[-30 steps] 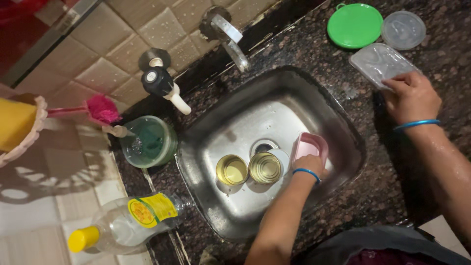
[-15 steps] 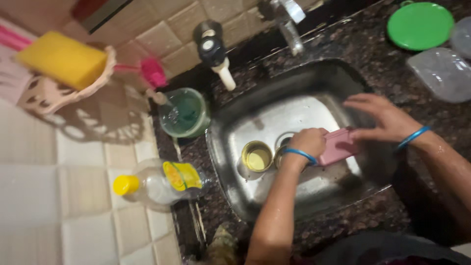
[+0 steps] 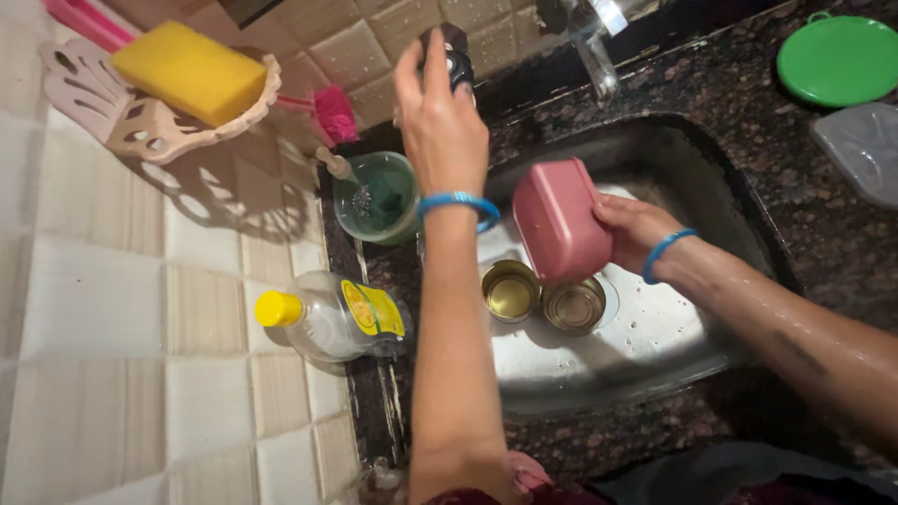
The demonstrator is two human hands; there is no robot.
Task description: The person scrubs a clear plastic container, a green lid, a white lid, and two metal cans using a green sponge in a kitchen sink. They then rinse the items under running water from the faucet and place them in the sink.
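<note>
My left hand [image 3: 444,131] reaches up to the back of the counter, its fingers around the black tap knob [image 3: 458,58]. In my right hand [image 3: 631,229] is a pink rectangular container [image 3: 559,220], held tilted over the steel sink [image 3: 655,327]. Just under the container, two small steel cups [image 3: 511,290] [image 3: 573,306] stand upright side by side on the wet sink floor. The steel spout [image 3: 599,56] hangs over the sink's back edge, right of the knob. Both wrists wear blue bands.
A green tumbler [image 3: 379,201] holding a scrubber stands left of the sink, a pink brush [image 3: 332,112] behind it. A clear soap bottle with a yellow cap [image 3: 332,318] lies on the tiles. A yellow sponge [image 3: 192,73] rests in a pink holder [image 3: 122,122]. A green lid [image 3: 839,58] and a clear lid [image 3: 865,150] lie at right.
My left hand let go of the pink container and rose to the tap knob. My right hand, earlier at the clear lid, now holds the container alone and has lifted it.
</note>
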